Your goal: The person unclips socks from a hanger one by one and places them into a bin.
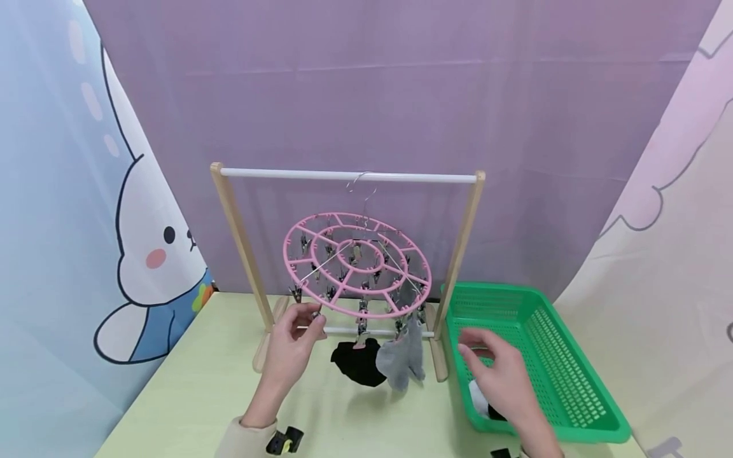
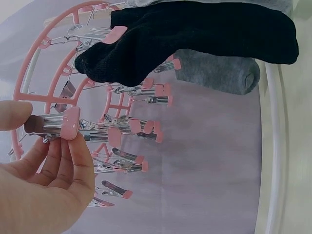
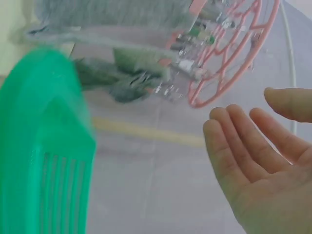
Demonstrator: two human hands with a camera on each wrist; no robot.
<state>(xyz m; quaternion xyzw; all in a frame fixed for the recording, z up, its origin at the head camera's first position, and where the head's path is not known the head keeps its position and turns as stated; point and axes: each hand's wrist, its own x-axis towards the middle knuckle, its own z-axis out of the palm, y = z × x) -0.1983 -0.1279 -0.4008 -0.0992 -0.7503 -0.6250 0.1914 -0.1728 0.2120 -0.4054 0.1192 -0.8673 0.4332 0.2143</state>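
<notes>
My left hand point(image 1: 293, 348) pinches a metal clip point(image 2: 53, 124) with pink tips, thumb on one side and fingers on the other. This clip hangs at the near left edge of a round pink drying hanger point(image 1: 300, 261). Nothing is between its tips in the left wrist view. A black sock point(image 1: 359, 361) and grey socks point(image 1: 403, 356) hang from other clips, right of that hand. My right hand point(image 1: 499, 376) is over the near left side of a green basket point(image 1: 504, 296), fingers loosely bent and holding nothing. White and black cloth point(image 1: 478, 399) lies in the basket, partly hidden below this hand.
The hanger's hook hangs on the white rod point(image 1: 286, 173) of a wooden-post rack point(image 1: 243, 248) standing on a pale yellow table point(image 1: 189, 381). Several more clips dangle under the pink rings. A purple curtain point(image 1: 355, 95) hangs close behind the rack.
</notes>
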